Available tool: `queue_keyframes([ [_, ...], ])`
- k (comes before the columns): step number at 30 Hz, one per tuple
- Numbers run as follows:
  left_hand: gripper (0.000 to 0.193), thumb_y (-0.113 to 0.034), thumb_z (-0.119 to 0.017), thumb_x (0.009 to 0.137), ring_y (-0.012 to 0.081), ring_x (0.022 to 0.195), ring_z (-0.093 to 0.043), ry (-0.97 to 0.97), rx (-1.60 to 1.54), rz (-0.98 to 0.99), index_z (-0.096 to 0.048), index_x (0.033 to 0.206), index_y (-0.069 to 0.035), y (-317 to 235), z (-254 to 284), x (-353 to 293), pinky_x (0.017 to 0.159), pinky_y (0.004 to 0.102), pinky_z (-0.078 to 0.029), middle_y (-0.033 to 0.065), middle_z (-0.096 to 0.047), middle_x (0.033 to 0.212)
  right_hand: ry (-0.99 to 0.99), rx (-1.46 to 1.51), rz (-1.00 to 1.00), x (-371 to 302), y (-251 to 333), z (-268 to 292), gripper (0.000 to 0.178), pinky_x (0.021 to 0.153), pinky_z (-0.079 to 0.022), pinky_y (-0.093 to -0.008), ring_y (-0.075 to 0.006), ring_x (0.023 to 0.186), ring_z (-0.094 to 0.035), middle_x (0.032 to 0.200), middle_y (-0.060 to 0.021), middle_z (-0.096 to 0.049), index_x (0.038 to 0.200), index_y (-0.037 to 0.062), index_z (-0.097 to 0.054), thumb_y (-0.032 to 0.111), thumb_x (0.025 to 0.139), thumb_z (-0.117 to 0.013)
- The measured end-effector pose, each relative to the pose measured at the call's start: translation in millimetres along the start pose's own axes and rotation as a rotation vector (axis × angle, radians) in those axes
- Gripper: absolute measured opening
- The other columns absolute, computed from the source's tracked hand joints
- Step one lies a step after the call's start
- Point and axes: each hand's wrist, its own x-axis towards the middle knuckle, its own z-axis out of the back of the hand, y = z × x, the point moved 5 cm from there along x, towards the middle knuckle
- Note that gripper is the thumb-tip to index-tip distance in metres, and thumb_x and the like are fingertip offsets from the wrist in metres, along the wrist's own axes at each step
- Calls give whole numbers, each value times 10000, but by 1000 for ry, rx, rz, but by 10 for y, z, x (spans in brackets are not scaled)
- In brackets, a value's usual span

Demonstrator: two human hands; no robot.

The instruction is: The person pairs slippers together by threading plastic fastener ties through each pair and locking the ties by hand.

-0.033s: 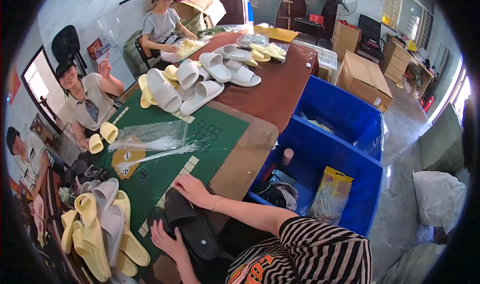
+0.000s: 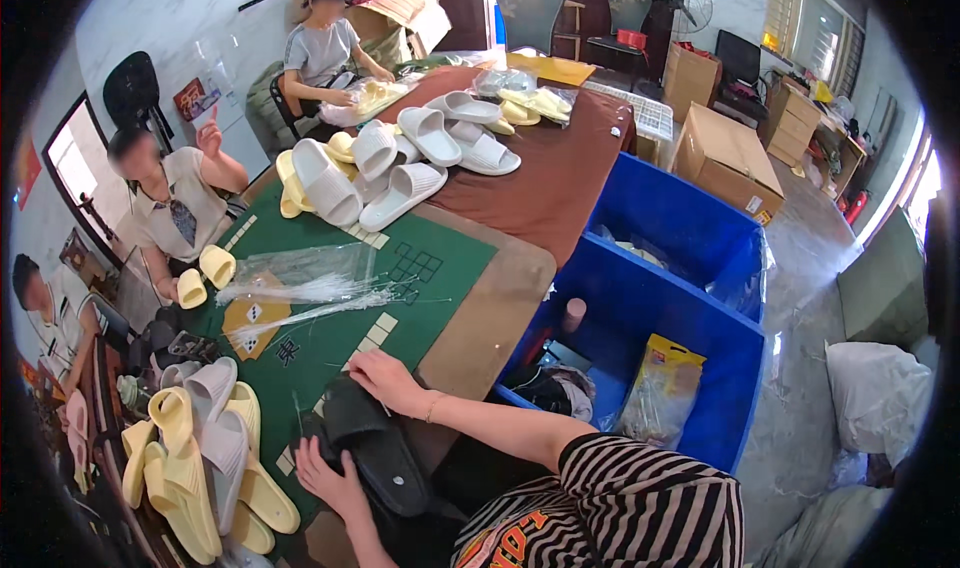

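Observation:
A pair of black slippers (image 2: 385, 458) lies at the table's near edge, in front of my body. My right hand (image 2: 390, 381) is closed on the far end of the larger-showing slipper, by its strap. Lower left, my left hand (image 2: 335, 478) grips the other black slipper (image 2: 312, 430), thumb towards the first one; most of this slipper is hidden. A thin pale strand rises beside it. Thin white plastic ties (image 2: 340, 296) lie in a loose bundle on the green mat (image 2: 450, 273), with a clear bag (image 2: 330, 260) behind them.
Yellow and grey slippers (image 2: 180, 458) are heaped at the near left. More grey slippers (image 2: 400, 193) cover the far table. Blue bins (image 2: 650, 298) stand at right, one holding a yellow packet (image 2: 665, 378). Co-workers sit at the left and far side; one handles bagged yellow slippers (image 2: 375, 96).
My left hand has moved slightly left with its black slipper. The larger-showing slipper has shifted a little left. A thin strand now shows above the left slipper.

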Motion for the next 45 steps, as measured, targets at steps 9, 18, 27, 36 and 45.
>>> queue_keyframes([
  [9,608,-283,-685,859,343,1425,-277,-43,-146,-17,-458,1397,-114,16,276,51,1147,595,-121,121,-372,1501,485,-194,84,-218,-83,350,581,1085,-394,-439,-401,1284,-445,1386,-221,-449,1294,53,-514,28,736,-676],
  [18,337,-73,-645,872,337,1352,-376,-126,-283,253,-601,1205,-59,165,830,-794,1121,459,-289,129,-463,1402,542,80,-35,-62,583,1120,343,1059,-406,-409,-357,1256,-501,1343,-177,-541,1213,53,-614,57,870,-596],
  [27,248,-33,-607,886,310,1267,-467,-189,-285,311,-629,1132,-9,170,903,-894,1090,421,-337,136,-537,1322,1105,833,-194,-433,1346,2011,386,941,-493,-377,-298,1101,-632,1164,-155,-674,1152,-17,-666,300,932,-649],
  [36,230,-130,-555,972,281,1246,-500,-88,-199,139,-638,1144,-2,103,793,-722,1059,395,-374,133,-529,1350,100,482,-781,-1400,631,3300,428,932,-492,-351,-224,1026,-652,1069,-141,-695,1064,-25,-663,370,899,-653],
  [45,206,-68,-555,954,274,1233,-500,-72,-173,67,-627,1132,7,-501,794,-567,1053,384,-383,140,-529,1326,429,829,-399,-1134,950,3251,368,896,-507,-417,-347,1006,-667,1058,-216,-697,1017,-78,-690,273,920,-644],
])
